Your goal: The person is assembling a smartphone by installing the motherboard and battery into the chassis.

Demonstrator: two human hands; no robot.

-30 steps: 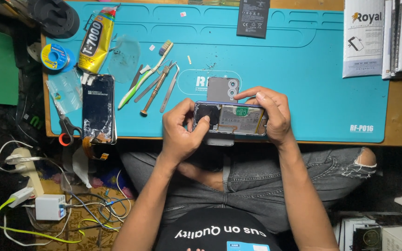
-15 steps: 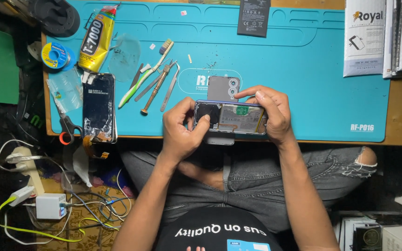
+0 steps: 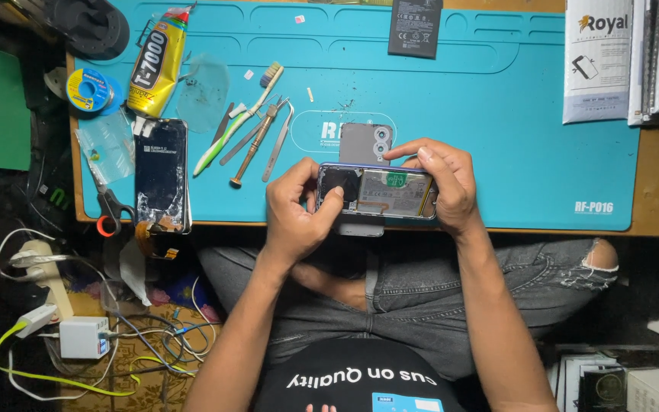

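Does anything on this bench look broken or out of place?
Yes. The dark phone screen at the mat's left edge is cracked along its lower end and overhangs the table edge. The phone held in the left hand and right hand has its back off, insides exposed.

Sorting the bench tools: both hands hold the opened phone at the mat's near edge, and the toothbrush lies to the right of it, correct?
Not quite. The head view shows both hands, left hand and right hand, holding the opened phone, but the toothbrush lies to its left on the blue mat.

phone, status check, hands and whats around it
Left hand and right hand grip opened phone, left thumb inside. Back cover beside it.
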